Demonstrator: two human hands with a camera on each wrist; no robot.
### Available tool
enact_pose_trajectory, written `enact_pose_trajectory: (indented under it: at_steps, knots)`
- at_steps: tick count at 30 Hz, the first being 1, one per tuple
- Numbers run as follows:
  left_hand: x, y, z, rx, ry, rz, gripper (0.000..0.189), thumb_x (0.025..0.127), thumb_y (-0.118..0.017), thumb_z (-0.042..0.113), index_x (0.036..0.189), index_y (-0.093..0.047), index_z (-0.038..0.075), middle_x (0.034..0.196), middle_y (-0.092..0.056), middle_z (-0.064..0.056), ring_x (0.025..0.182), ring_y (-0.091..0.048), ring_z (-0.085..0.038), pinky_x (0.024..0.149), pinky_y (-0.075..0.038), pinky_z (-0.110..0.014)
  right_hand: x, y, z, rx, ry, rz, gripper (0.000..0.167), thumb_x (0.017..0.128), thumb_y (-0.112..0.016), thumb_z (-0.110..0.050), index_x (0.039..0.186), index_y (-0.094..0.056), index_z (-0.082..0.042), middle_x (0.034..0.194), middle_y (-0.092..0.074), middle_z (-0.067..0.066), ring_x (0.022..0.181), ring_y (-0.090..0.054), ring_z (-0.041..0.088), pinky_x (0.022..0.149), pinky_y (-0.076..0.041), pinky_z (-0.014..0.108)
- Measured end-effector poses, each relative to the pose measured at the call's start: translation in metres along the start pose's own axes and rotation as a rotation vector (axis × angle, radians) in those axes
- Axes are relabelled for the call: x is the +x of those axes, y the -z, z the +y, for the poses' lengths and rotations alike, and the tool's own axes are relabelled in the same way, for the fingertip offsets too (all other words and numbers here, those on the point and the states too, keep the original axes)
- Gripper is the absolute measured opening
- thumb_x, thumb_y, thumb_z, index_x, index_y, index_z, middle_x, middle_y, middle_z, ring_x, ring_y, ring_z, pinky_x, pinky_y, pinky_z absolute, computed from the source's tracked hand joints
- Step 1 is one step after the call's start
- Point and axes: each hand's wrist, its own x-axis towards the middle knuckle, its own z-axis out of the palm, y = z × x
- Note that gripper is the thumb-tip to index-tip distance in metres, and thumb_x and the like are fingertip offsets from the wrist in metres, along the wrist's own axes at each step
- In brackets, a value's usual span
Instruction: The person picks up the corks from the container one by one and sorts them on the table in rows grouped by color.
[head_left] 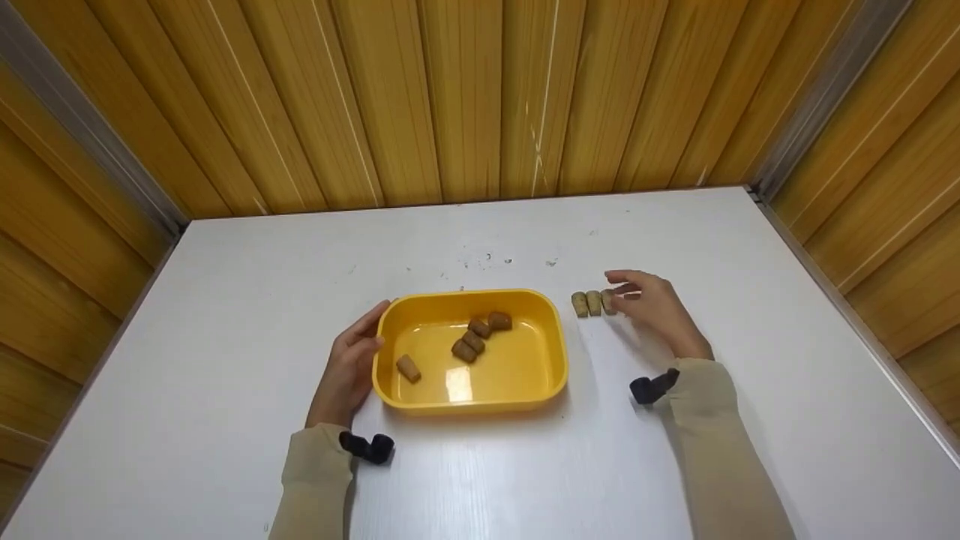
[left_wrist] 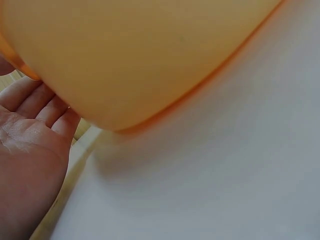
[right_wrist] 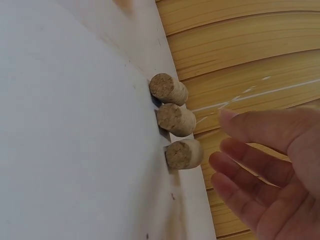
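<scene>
My left hand (head_left: 351, 367) holds the left wall of a yellow plastic tray (head_left: 472, 407), thumb near the rim and fingers along the outside. In the left wrist view, the tray's wall (left_wrist: 125, 60) hides part of those fingers. Right of the tray, three light cork stoppers (head_left: 594, 303) lie side by side in a row. My right hand (head_left: 654, 309) is at the row's right end, its thumb and fingers apart. In the right wrist view a gap shows between the fingertips and the nearest cork stopper (right_wrist: 184, 154).
Inside the tray are a tan cork (head_left: 408, 368) at the left and several dark brown cork-like pieces (head_left: 473, 342) near the middle. The white table (head_left: 247, 315) meets wood-look panels (head_left: 465, 97) at the back and sides. Small dark marks dot the tabletop behind the tray.
</scene>
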Motion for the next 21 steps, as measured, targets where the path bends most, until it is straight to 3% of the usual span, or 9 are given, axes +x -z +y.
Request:
enact_pose_trajectory:
  at_steps: [8,21]
  knots:
    - [0.000,-0.001,0.001,0.008,0.001,0.000,0.058,0.089,-0.039,-0.009,0.146,-0.038,0.002,0.153,-0.037,-0.008,0.140,-0.037,-0.019,0.111,-0.038,-0.026,0.008,0.001,-0.027,-0.041,0.056,-0.010,0.043,0.091,-0.063,-0.013,0.132,-0.056,-0.003,0.132,-0.058,0.017,0.118,-0.057,0.033,0.105,-0.046,0.046]
    - [0.000,0.000,-0.001,0.007,-0.002,-0.001,0.057,0.090,-0.040,-0.008,0.145,-0.039,0.004,0.151,-0.040,-0.005,0.140,-0.037,-0.018,0.111,-0.038,-0.025,0.020,-0.007,-0.077,-0.102,0.167,-0.161,0.039,0.089,-0.067,-0.016,0.127,-0.062,-0.009,0.125,-0.064,0.013,0.113,-0.060,0.028,0.104,-0.047,0.045]
